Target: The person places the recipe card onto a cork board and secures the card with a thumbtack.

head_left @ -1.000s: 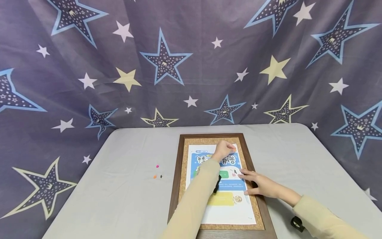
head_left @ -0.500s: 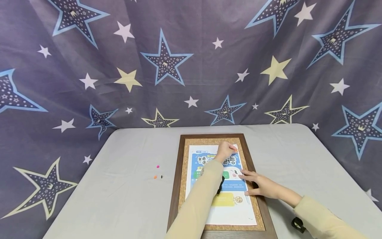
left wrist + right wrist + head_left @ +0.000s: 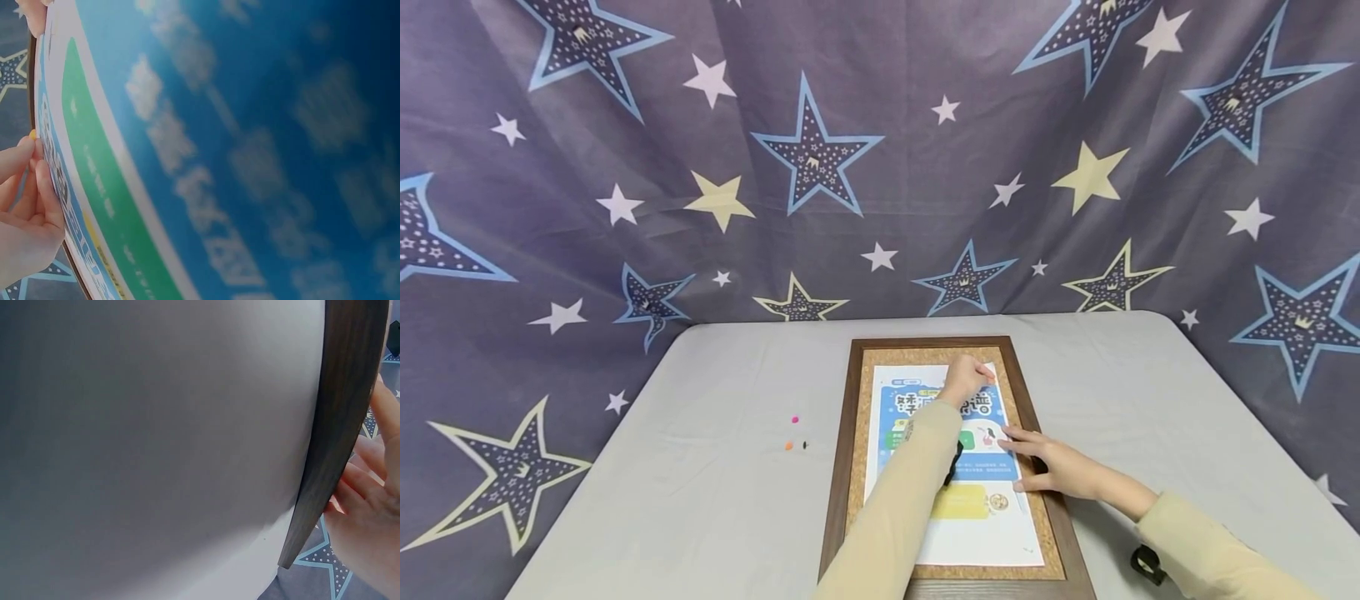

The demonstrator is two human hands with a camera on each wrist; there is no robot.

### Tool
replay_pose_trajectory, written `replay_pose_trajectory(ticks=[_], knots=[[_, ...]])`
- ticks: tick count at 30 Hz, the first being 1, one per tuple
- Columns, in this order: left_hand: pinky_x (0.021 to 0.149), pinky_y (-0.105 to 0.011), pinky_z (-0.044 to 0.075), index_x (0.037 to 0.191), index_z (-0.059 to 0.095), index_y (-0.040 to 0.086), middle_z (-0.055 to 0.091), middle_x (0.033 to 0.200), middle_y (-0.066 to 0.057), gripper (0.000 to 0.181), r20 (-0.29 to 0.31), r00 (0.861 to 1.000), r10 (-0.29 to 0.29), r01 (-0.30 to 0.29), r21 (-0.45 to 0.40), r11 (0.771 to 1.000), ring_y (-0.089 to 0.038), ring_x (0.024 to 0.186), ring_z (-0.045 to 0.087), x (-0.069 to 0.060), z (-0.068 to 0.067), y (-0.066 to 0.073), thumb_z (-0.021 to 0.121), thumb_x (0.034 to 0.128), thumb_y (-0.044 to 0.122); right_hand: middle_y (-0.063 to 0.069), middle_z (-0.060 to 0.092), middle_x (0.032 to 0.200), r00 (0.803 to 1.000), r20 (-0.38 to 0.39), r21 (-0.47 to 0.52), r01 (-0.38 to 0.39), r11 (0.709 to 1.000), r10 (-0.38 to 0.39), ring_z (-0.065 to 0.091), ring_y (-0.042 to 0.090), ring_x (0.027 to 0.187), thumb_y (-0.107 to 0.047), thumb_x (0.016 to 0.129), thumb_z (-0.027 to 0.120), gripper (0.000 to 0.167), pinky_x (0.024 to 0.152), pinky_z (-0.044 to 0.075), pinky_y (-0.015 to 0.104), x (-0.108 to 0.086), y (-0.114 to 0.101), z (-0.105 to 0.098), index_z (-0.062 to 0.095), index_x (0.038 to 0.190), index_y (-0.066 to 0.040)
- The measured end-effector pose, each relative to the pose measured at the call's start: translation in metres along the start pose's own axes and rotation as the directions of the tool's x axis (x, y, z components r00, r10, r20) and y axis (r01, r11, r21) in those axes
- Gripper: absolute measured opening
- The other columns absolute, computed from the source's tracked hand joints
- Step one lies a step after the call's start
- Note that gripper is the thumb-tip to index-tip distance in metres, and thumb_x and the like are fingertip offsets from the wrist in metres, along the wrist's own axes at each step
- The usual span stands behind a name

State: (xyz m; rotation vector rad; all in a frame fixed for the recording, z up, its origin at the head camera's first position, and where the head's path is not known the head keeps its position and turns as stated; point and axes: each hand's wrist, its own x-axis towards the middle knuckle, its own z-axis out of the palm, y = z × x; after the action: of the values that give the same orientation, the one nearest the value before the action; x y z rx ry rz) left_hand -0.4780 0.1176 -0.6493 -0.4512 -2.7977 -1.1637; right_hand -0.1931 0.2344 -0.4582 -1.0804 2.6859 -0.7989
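poster (image 3: 981, 546) lies on the corkboard (image 3: 857, 475), lower centre of the head view; the left hand (image 3: 964, 382) pinches a small pin (image 3: 33, 134) at its upper-right corner, seemingly mid-pinning. the right hand (image 3: 1052, 465), fingers spread, rests at its right edge. three loose pins (image 3: 795, 420) at left look unused.

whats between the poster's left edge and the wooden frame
A bare strip of cork separates poster and wooden frame in the head view; the left sleeve hides its lower part.
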Motion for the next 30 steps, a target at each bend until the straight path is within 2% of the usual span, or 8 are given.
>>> replay_pose_trajectory(ticks=[4,7,8,13,18,26,28,30], knots=[[0.075,-0.023,0.044,0.065,0.072,0.021,0.067,0.076,0.005,0.003,0.026,0.999,-0.037,0.037,0.013,0.999,-0.011,0.082,0.06,-0.044,-0.057,0.059,0.074,0.0672,0.019,0.028,0.034,0.133,1.0,-0.001,-0.005,-0.002,1.0,0.002,0.034,0.044,0.118,-0.035,0.08,0.061,0.062,0.087,0.036,0.054,0.0,0.001,0.0,0.046,0.123,0.007],[0.078,-0.021,0.043,0.065,0.072,0.02,0.067,0.075,0.005,0.005,0.061,0.997,-0.056,0.057,-0.005,0.998,-0.01,0.084,0.06,-0.057,-0.076,0.077,0.073,0.0683,0.017,0.027,0.034,0.133,1.0,-0.001,-0.011,-0.003,1.0,0.003,0.034,0.044,0.118,-0.035,0.08,0.061,0.061,0.087,0.036,0.053,0.0,0.001,0.001,0.047,0.123,0.007],[0.076,-0.019,0.043,0.062,0.072,0.022,0.066,0.07,0.008,0.007,0.059,0.997,-0.043,0.045,-0.018,0.999,-0.008,0.08,0.059,-0.049,-0.067,0.066,0.073,0.0669,0.017,0.027,0.034,0.133,1.0,-0.001,-0.013,-0.003,1.0,0.003,0.034,0.044,0.118,-0.035,0.08,0.061,0.061,0.087,0.036,0.053,0.0,0.001,0.001,0.047,0.123,0.007],[0.073,-0.019,0.043,0.06,0.071,0.022,0.065,0.066,0.009,0.009,0.009,1.0,-0.005,0.005,0.04,0.999,-0.008,0.077,0.059,-0.034,-0.044,0.05,0.071,0.0656,0.014,0.027,0.035,0.132,1.0,-0.005,-0.015,0.0,1.0,0.0,0.035,0.044,0.118,-0.033,0.08,0.062,0.061,0.087,0.036,0.053,0.0,0.0,0.0,0.047,0.123,0.007],[0.074,-0.02,0.043,0.059,0.07,0.025,0.064,0.066,0.011,0.01,0.031,0.999,-0.036,0.035,0.032,0.999,-0.006,0.076,0.058,-0.01,-0.015,0.022,0.073,0.0654,0.018,0.028,0.035,0.132,1.0,-0.006,-0.01,0.008,1.0,-0.008,0.035,0.044,0.117,-0.032,0.08,0.062,0.06,0.087,0.036,0.053,0.0,-0.001,0.0,0.047,0.122,0.007],[0.076,-0.023,0.043,0.055,0.065,0.037,0.058,0.06,0.023,0.015,0.013,0.999,-0.049,0.048,0.05,0.998,0.0,0.073,0.055,0.057,0.072,-0.06,0.079,0.0571,0.033,0.029,0.035,0.131,0.999,-0.02,-0.008,0.026,1.0,-0.026,0.035,0.046,0.116,-0.031,0.08,0.063,0.06,0.086,0.037,0.054,0.0,-0.001,0.0,0.047,0.122,0.008],[0.077,-0.023,0.043,0.058,0.066,0.036,0.06,0.065,0.022,0.013,-0.002,0.998,-0.056,0.056,0.041,0.998,-0.001,0.074,0.055,0.059,0.078,-0.064,0.079,0.0579,0.035,0.029,0.035,0.131,1.0,-0.018,-0.008,0.022,1.0,-0.022,0.035,0.046,0.116,-0.031,0.08,0.063,0.06,0.086,0.037,0.054,0.0,-0.001,0.0,0.047,0.122,0.008],[0.077,-0.023,0.043,0.059,0.067,0.033,0.061,0.067,0.02,0.011,0.011,0.997,-0.073,0.073,0.029,0.997,-0.002,0.073,0.056,0.043,0.058,-0.046,0.078,0.0607,0.034,0.028,0.035,0.131,1.0,-0.01,-0.004,0.014,1.0,-0.014,0.035,0.045,0.117,-0.032,0.08,0.063,0.06,0.087,0.036,0.054,0.0,-0.001,0.0,0.047,0.122,0.008]])
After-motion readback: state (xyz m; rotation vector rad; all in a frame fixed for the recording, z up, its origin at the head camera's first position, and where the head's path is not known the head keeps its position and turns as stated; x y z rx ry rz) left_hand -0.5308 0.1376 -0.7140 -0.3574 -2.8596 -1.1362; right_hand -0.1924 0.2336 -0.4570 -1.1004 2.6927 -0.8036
